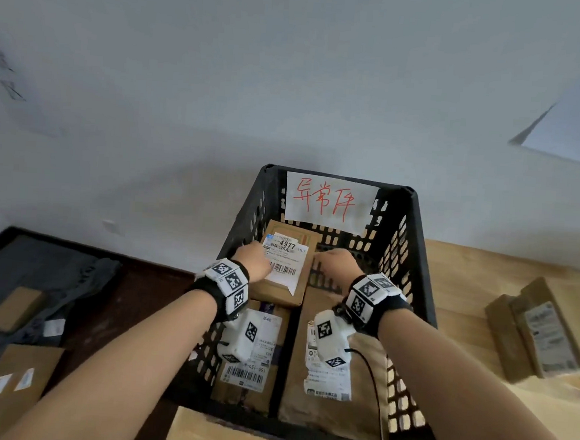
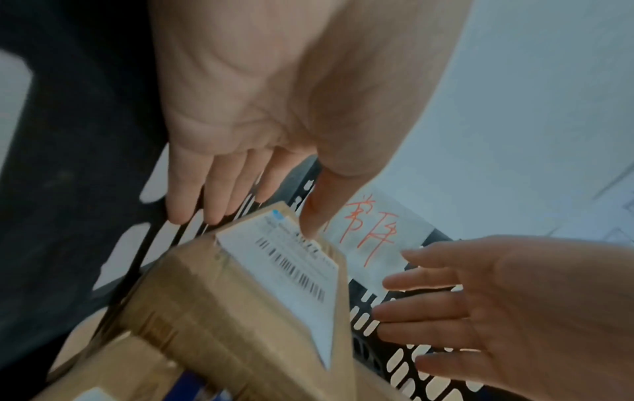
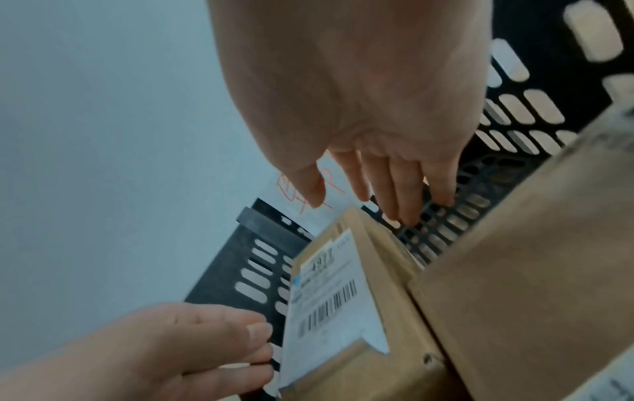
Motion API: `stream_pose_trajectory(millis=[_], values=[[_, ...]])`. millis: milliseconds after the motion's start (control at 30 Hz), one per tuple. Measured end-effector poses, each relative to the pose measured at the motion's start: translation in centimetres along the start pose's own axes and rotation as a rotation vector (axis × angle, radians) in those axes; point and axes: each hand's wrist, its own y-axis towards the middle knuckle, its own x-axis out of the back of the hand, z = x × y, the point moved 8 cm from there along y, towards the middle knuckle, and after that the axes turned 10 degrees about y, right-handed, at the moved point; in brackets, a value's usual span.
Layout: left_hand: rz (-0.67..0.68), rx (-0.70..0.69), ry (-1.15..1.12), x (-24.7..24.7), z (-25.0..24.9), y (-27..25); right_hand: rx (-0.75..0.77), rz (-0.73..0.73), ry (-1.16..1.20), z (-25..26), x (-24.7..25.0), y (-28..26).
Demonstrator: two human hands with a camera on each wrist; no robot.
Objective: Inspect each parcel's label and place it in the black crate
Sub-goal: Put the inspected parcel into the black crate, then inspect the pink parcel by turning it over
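Note:
The black crate (image 1: 420, 249) stands against the wall with a white sign in red writing on its far side. A brown parcel (image 1: 276, 292) with a white label reading 4977 (image 1: 286, 257) lies in the crate's far left part. My left hand (image 1: 256, 260) is at the parcel's left edge, fingers straight, thumb (image 2: 309, 222) on the label's far end. My right hand (image 1: 334, 259) hovers open just right of the parcel, over the bare crate floor, holding nothing. The left wrist view shows the parcel (image 2: 213, 304) between both hands; the right wrist view shows it (image 3: 387, 285) below my right fingers (image 3: 404, 200).
Two more labelled parcels lie in the crate's near half, one on the left (image 1: 246, 385) and one on the right (image 1: 362, 390). Further parcels (image 1: 541, 333) sit on the wooden table to the right. Cardboard boxes (image 1: 13, 382) lie on grey cloth at lower left.

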Motion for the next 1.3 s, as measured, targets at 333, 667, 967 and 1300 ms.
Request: stream_pose_trajectory(millis=[333,667,967,1300], values=[[-0.004,-0.2,-0.656,-0.6,-14.9,-8.7,0.22,0.162,0.443,-0.2,10.0,-9.3],[0.05,-0.266,-0.637,-11.0,-33.6,-14.3,0.211,-0.096,0.421,-14.3,33.0,-12.5],[0.233,-0.265,-0.529,-18.0,-43.0,-14.1,0.181,-0.542,0.413,-23.9,47.7,-13.4],[0.183,-0.481,-0.414,-21.2,-55.2,-12.8,0.012,-0.558,0.215,-28.4,53.1,-12.5]])
